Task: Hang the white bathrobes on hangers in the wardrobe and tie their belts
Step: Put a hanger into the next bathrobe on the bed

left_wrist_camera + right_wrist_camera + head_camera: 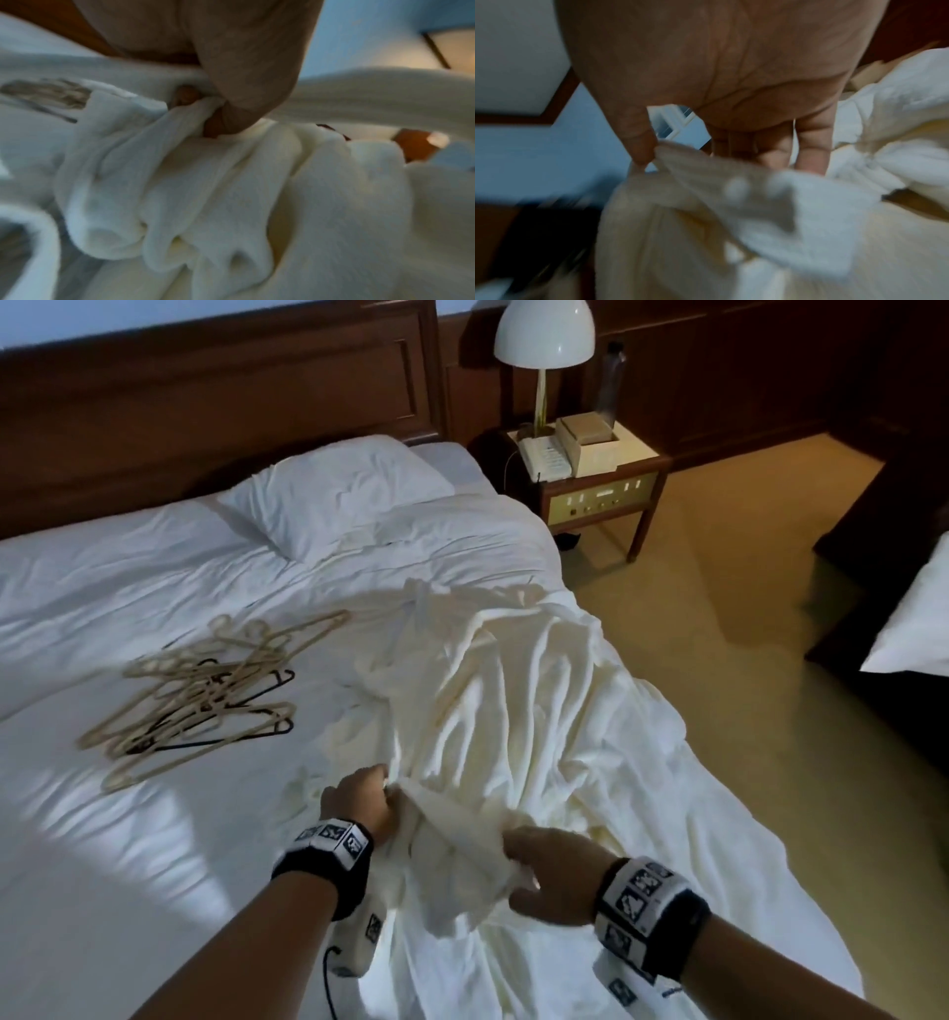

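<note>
A cream-white bathrobe (493, 706) lies crumpled across the right half of the bed. My left hand (362, 796) grips a bunched fold of its near edge; the left wrist view shows the fingers (231, 113) curled into the bathrobe cloth (205, 192). My right hand (539, 875) pinches the same edge a little to the right, thumb (641, 150) on top of the bathrobe cloth (706, 213) and fingers under it. A tangled pile of beige and black hangers (205, 690) lies on the bed to the left of the robe. No wardrobe is in view.
The white bed (102, 839) fills the left and middle, with a pillow (339, 495) by the dark wooden headboard (205, 413). A nightstand (595, 474) with lamp, phone and bottle stands at the back right. Beige carpet (744, 685) runs alongside. Another bed's corner (914, 629) shows at the right edge.
</note>
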The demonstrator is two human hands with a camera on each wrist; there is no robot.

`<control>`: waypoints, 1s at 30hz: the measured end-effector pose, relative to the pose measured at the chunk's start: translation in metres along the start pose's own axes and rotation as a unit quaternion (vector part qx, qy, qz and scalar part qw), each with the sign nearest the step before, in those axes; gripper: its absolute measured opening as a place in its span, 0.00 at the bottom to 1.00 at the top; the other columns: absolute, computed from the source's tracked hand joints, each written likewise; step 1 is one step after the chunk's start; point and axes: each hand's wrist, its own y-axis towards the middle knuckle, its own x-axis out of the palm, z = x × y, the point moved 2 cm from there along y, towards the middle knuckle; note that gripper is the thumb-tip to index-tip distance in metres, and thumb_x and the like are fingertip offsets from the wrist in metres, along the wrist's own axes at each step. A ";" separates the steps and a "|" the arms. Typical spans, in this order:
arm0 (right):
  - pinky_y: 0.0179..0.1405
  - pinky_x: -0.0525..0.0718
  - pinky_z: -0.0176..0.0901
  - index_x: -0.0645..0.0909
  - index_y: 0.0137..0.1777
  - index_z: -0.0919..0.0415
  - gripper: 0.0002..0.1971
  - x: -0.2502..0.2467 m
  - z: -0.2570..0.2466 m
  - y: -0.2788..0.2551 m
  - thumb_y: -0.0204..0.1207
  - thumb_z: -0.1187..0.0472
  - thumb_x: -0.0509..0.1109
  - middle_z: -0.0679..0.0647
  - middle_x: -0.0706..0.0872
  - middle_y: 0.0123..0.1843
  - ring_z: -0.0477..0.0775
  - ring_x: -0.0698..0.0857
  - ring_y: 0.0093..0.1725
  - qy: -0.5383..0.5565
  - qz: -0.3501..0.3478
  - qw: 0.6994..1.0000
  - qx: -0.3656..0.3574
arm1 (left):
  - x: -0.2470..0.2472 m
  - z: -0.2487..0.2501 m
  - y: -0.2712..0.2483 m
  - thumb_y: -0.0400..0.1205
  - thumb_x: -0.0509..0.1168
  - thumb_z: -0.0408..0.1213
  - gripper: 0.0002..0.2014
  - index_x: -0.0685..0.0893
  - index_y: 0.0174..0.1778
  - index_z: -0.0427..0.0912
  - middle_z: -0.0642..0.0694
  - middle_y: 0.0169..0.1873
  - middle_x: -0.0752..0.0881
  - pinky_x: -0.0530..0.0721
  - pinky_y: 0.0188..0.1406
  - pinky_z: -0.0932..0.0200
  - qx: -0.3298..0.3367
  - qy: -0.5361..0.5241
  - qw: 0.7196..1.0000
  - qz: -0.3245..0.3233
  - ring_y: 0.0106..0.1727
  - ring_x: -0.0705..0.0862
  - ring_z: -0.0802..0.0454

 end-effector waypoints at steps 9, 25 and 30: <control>0.63 0.80 0.58 0.69 0.74 0.51 0.32 -0.058 0.050 0.070 0.71 0.41 0.67 0.60 0.71 0.68 0.65 0.79 0.62 0.201 0.230 0.899 0.315 | 0.004 -0.083 -0.059 0.64 0.59 0.46 0.14 0.84 0.40 0.47 0.47 0.42 0.89 0.76 0.41 0.59 0.062 -0.137 0.986 -0.074 0.46 0.85 0.46; 0.53 0.80 0.51 0.78 0.53 0.53 0.11 0.025 -0.091 0.032 0.83 0.51 0.57 0.62 0.86 0.53 0.65 0.85 0.53 -0.139 -0.062 0.984 -0.094 | -0.021 -0.087 -0.057 0.82 0.62 0.28 0.12 0.83 0.60 0.41 0.41 0.58 0.83 0.77 0.58 0.56 0.034 -0.274 0.957 0.091 0.55 0.82 0.46; 0.53 0.82 0.55 0.80 0.50 0.55 0.21 0.013 -0.080 0.041 0.80 0.39 0.57 0.57 0.84 0.50 0.62 0.83 0.50 -0.022 0.016 0.993 -0.116 | -0.019 -0.037 -0.059 0.86 0.59 0.51 0.16 0.80 0.43 0.42 0.44 0.39 0.87 0.81 0.47 0.51 0.084 -0.232 0.968 -0.045 0.42 0.85 0.45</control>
